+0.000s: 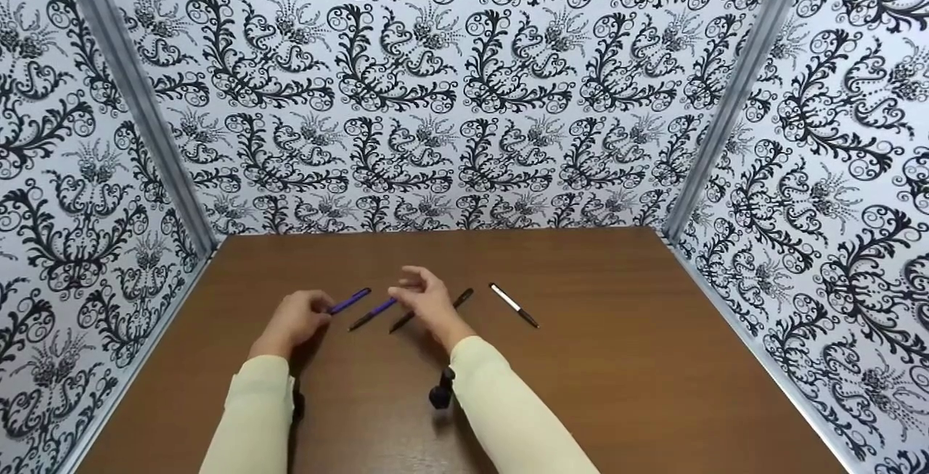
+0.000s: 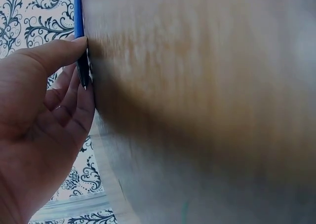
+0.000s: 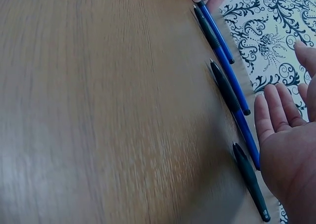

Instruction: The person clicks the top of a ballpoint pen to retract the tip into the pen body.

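Note:
My left hand pinches a blue pen near its dark tip, low over the wooden table. In the left wrist view, the thumb presses this pen against the fingers, and its point shows below the thumb. My right hand is held above the tabletop, fingers loosely extended, with nothing in its grasp. Just left of it lies another blue pen with a black grip. Partly hidden behind the right hand is a dark pen. The right wrist view shows blue pens and a dark pen beside the open palm.
A white pen with a black grip lies apart on the right. The brown wooden table meets walls covered in black-and-white scroll pattern at the back and sides. A black device is fixed at the right wrist.

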`<state>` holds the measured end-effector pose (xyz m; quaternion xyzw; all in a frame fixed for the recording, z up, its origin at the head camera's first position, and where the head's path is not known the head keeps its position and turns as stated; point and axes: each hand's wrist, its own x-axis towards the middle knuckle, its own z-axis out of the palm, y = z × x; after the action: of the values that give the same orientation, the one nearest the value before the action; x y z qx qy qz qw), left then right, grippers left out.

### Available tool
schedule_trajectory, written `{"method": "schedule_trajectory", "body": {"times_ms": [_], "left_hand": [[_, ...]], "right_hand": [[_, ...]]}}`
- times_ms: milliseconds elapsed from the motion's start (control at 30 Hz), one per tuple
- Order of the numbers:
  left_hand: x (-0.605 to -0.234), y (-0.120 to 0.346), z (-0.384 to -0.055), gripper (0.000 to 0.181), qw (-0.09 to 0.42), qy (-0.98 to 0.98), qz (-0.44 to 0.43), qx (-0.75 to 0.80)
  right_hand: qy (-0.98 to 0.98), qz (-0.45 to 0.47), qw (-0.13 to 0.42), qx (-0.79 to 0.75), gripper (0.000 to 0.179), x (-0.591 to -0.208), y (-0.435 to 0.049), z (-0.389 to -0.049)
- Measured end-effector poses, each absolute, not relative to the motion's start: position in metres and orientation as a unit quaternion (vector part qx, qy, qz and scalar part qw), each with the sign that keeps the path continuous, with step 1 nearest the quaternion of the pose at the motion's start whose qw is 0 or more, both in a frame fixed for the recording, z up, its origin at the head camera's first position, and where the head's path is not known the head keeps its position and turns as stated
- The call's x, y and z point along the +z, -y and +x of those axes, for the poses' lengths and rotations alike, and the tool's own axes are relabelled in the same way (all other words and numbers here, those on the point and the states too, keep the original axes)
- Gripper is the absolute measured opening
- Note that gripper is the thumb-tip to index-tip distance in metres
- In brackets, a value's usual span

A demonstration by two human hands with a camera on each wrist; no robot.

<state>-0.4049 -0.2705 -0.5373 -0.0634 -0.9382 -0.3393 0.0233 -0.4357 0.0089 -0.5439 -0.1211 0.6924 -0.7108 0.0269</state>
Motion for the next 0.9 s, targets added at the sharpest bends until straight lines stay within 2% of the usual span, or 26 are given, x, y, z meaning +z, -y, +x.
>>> {"method": "schedule_trajectory", "body": {"times_ms": [333,567,900], "left_hand": [[-0.533,0.265,-0.409,0.016,0.045,0.93,-0.071,-0.358],[-0.533,0.261,-0.411,0.016,0.039,0.914,-0.067,-0.398],[-0.526,0.244,-0.407,0.021,0.044,0.88,-0.092,-0.464]], "right_hand": [[-0.697,-0.129,0.025,-0.705,0.05,-0.544,-0.012,-0.439],[-0.683,-0.138,0.03,-0.716,0.049,-0.537,-0.014,-0.442],[-0.696,-0.134,0.003,-0.706,0.05,-0.532,-0.02,-0.449]]}}
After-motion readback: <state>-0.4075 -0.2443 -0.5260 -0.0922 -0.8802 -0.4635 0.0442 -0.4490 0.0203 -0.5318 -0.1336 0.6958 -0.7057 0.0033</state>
